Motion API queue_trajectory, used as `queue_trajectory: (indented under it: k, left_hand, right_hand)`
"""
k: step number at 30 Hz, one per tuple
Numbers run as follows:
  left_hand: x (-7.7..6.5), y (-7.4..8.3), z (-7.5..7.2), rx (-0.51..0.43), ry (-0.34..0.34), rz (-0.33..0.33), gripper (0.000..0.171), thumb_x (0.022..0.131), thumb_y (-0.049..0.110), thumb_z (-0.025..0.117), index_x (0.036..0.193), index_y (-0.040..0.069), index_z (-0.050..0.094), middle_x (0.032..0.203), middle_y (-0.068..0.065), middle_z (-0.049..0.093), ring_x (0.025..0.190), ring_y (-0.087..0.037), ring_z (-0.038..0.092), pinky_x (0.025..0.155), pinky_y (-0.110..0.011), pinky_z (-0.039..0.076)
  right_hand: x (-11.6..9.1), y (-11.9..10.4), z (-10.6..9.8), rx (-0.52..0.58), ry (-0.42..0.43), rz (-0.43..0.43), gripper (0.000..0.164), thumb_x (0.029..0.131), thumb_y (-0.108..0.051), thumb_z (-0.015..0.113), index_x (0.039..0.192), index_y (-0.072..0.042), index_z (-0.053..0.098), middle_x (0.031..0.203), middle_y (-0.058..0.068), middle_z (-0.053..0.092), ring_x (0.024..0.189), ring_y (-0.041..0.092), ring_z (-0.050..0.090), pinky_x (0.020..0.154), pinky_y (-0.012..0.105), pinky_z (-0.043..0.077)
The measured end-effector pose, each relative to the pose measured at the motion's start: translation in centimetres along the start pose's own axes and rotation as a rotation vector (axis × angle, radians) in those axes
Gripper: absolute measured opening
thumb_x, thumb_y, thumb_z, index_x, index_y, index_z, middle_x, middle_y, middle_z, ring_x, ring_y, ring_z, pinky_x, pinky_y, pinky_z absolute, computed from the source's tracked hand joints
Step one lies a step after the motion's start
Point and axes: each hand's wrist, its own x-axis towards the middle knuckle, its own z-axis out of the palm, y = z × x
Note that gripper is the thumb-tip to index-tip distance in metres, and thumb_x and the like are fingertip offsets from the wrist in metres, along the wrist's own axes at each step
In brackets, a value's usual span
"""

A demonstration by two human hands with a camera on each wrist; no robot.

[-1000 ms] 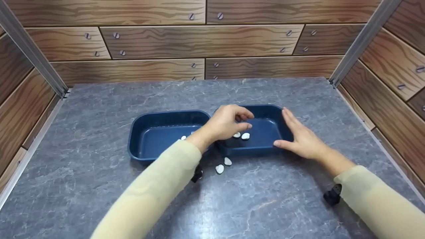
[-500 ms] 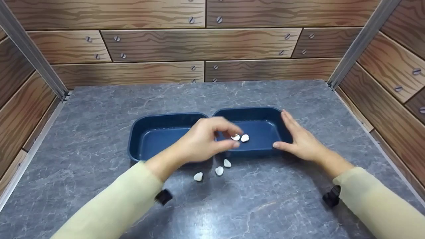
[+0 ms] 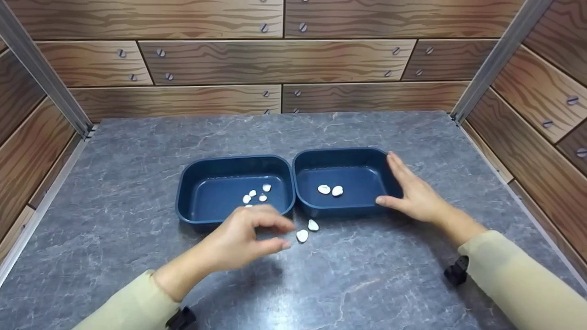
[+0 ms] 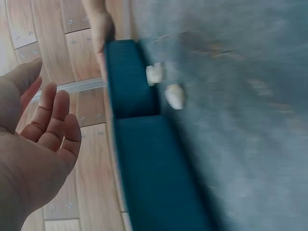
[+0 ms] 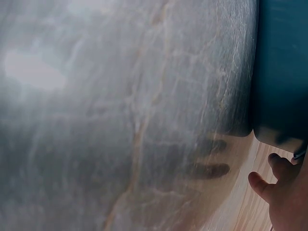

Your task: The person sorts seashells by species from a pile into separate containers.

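Note:
My left hand [image 3: 247, 236] hovers over the table in front of the left blue bin [image 3: 183, 201], thumb and fingers apart. The left wrist view shows the same hand [image 4: 43, 144] with nothing in its palm. Just beyond its fingertips lie two white pebbles [image 3: 301, 235] on the table; a small white patch shows between thumb and fingers, mostly hidden. Against the right end of the right blue bin [image 3: 348, 208] rests my right hand [image 3: 417, 197], fingers straight along the wall and thumb at the front corner. Two white pebbles [image 3: 337, 190] sit inside that bin.
The left bin holds several white pebbles [image 3: 252, 193], partly covered by my left hand. Both bins stand side by side on a grey marbled table [image 3: 376, 275]. Wood-patterned panels [image 3: 275, 59] and metal corner posts [image 3: 495, 55] enclose the back and sides.
My left hand has moved from above the right bin, left and towards me, to the loose pebbles in front. My right hand has stayed at the right bin.

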Motion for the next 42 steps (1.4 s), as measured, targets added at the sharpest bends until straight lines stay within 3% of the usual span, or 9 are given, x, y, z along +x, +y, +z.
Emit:
queue_trajectory:
  k: [5, 10, 15, 22, 42]
  left_hand:
    - [-1.8, -1.3, 0.0, 0.013, -0.002, -0.081, 0.021, 0.096, 0.020, 0.082, 0.117, 0.018, 0.082, 0.106, 0.006, 0.076, 0.097, -0.019, 0.070, 0.085, -0.036, 0.059]
    - [-2.6, -2.6, 0.3, 0.040, -0.036, -0.146, 0.020, 0.096, 0.021, 0.082, 0.116, 0.017, 0.082, 0.104, -0.001, 0.077, 0.095, -0.020, 0.070, 0.083, -0.036, 0.058]
    - [-3.3, -4.1, 0.7, 0.041, -0.043, -0.156, 0.022, 0.094, 0.016, 0.084, 0.115, 0.010, 0.081, 0.103, -0.005, 0.076, 0.093, -0.019, 0.070, 0.081, -0.038, 0.062]
    - [-4.1, -5.6, 1.1, 0.067, -0.043, -0.165, 0.023, 0.092, 0.012, 0.085, 0.115, 0.011, 0.081, 0.096, -0.003, 0.074, 0.087, -0.015, 0.068, 0.077, -0.032, 0.061]
    - [-3.6, -6.5, 1.6, 0.119, -0.034, -0.217, 0.036, 0.092, 0.012, 0.084, 0.125, 0.007, 0.075, 0.089, 0.007, 0.070, 0.080, -0.005, 0.063, 0.072, -0.026, 0.056]
  right_hand:
    - [0.0, 0.2, 0.0, 0.001, 0.002, -0.002, 0.112, 0.097, -0.053, 0.074, 0.171, -0.005, 0.005, 0.177, 0.015, 0.000, 0.158, 0.049, 0.014, 0.122, 0.071, 0.019]
    - [-0.1, 0.3, 0.0, 0.000, 0.004, 0.000, 0.111, 0.097, -0.052, 0.073, 0.171, -0.005, 0.004, 0.177, 0.015, 0.000, 0.158, 0.050, 0.014, 0.122, 0.072, 0.019]
    - [-0.2, 0.3, 0.1, 0.006, 0.021, -0.013, 0.110, 0.097, -0.050, 0.075, 0.170, -0.003, 0.008, 0.177, 0.018, 0.003, 0.158, 0.048, 0.014, 0.123, 0.070, 0.019]
    - [-0.2, 0.2, 0.3, 0.005, 0.007, -0.005, 0.111, 0.097, -0.051, 0.074, 0.170, -0.002, 0.007, 0.177, 0.017, 0.002, 0.158, 0.049, 0.014, 0.123, 0.070, 0.019]
    - [0.0, 0.0, 0.0, -0.001, 0.015, -0.024, 0.109, 0.096, -0.049, 0.075, 0.170, -0.002, 0.009, 0.177, 0.020, 0.005, 0.158, 0.049, 0.016, 0.123, 0.070, 0.020]
